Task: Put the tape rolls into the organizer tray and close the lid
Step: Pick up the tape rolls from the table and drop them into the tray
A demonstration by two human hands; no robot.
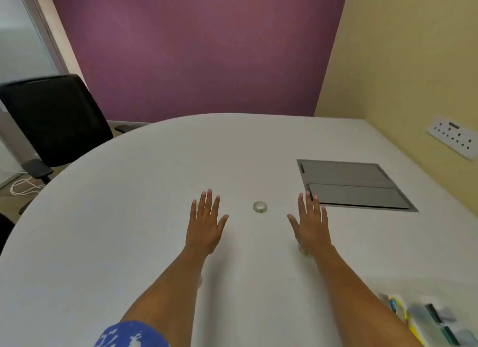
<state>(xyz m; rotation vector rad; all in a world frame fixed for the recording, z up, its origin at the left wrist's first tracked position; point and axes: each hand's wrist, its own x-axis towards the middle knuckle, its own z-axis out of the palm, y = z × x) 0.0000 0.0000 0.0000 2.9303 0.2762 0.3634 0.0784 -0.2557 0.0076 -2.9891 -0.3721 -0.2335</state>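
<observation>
A small clear tape roll (pixel 260 207) lies flat on the white table (pixel 129 217), between my two hands and slightly beyond them. My left hand (pixel 205 223) is stretched out palm down, fingers spread, holding nothing. My right hand (pixel 311 225) is held the same way to the right of the roll, also holding nothing. A second clear roll (pixel 302 251) peeks out from under my right wrist. The organizer tray (pixel 424 320) sits at the near right corner of the table, blurred, with yellow and dark contents; I cannot tell how its lid stands.
A grey cable hatch (pixel 354 185) is set flush in the table just beyond my right hand. A black office chair (pixel 54 119) stands at the far left edge. A socket strip (pixel 452 138) is on the yellow wall to the right.
</observation>
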